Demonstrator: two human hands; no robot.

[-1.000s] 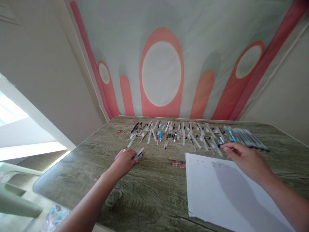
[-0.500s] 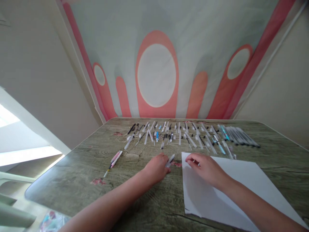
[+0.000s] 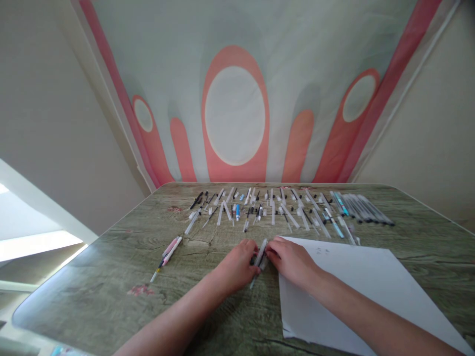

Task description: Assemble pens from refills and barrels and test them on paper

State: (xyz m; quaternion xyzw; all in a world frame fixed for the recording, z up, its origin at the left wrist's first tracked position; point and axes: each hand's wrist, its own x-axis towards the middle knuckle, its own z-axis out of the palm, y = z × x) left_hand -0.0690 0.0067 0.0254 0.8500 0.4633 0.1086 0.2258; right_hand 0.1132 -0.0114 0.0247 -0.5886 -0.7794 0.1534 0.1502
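My left hand (image 3: 240, 264) is closed around a clear pen barrel (image 3: 261, 252), which points up and away. A dark piece and a thin tip below show beside the barrel, but I cannot make out how they fit together. Close to the barrel's right side is my right hand (image 3: 293, 261), its thumb and fingers pinched together; what they hold, if anything, is hidden. The right wrist lies over a white sheet of paper (image 3: 341, 277), which has small faint marks near its top left.
Rows of taken-apart pens, clear barrels (image 3: 273, 213), refills and caps, spread across the back. Capped pens (image 3: 365, 210) lie side by side at the back right. A pink pen (image 3: 170, 251) and a white pen (image 3: 172, 249) lie at the left with a refill (image 3: 155, 275).
My right hand has moved left, off the paper's upper left corner, to the pen barrel in my left hand. The view has shifted slightly. Small marks on the paper are now uncovered.
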